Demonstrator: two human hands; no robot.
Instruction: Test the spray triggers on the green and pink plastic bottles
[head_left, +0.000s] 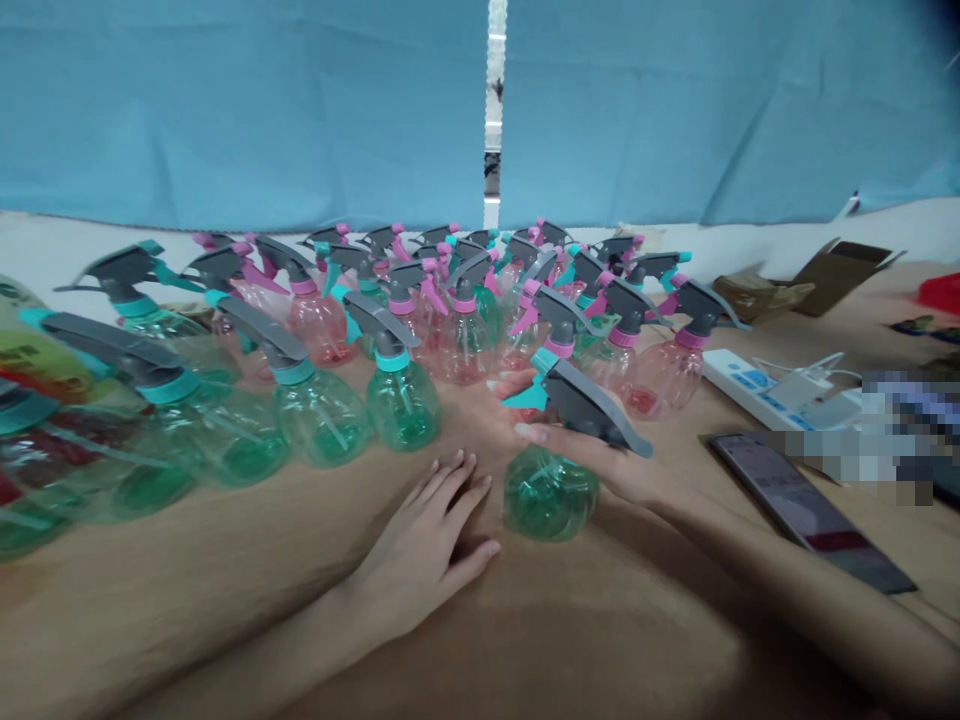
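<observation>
My right hand is wrapped around the neck of a green spray bottle with a grey trigger head and teal nozzle, which stands on the wooden table in front of me. My left hand lies flat on the table just left of that bottle, fingers stretched out and slightly spread, holding nothing. Behind the hands stands a crowd of green spray bottles and pink spray bottles, all with grey trigger heads.
More green bottles fill the left side. A dark phone lies at the right, with a white power strip and cables behind it. Cardboard pieces sit at the far right. A blue curtain hangs behind.
</observation>
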